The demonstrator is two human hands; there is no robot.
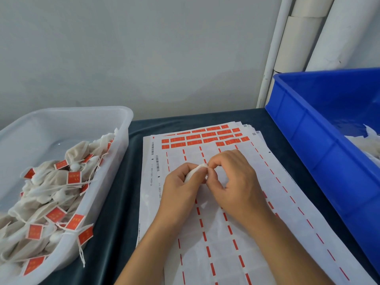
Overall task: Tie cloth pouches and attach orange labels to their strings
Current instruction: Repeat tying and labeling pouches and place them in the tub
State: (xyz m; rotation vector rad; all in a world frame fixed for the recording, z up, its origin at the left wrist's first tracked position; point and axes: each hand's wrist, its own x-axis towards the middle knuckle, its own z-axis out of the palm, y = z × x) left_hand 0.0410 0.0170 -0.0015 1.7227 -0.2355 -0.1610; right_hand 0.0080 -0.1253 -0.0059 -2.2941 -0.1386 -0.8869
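A small white cloth pouch [195, 171] is held over the label sheets, mostly hidden inside my left hand [181, 188], which is closed around its body. My right hand [232, 182] pinches the pouch's gathered top between thumb and fingertips. No string is visible between the fingers. Beneath both hands lies a stack of label sheets [226, 233]. Rows of orange labels [205, 137] remain at the sheet's far end; nearer, only red dashes are left on the backing.
A clear plastic tub [67, 120] at the left holds several tied pouches with orange labels [74, 177] on their strings. A blue crate [320, 153] at the right holds white pouches [366, 142]. Dark cloth covers the table; a grey wall and white pipes stand behind.
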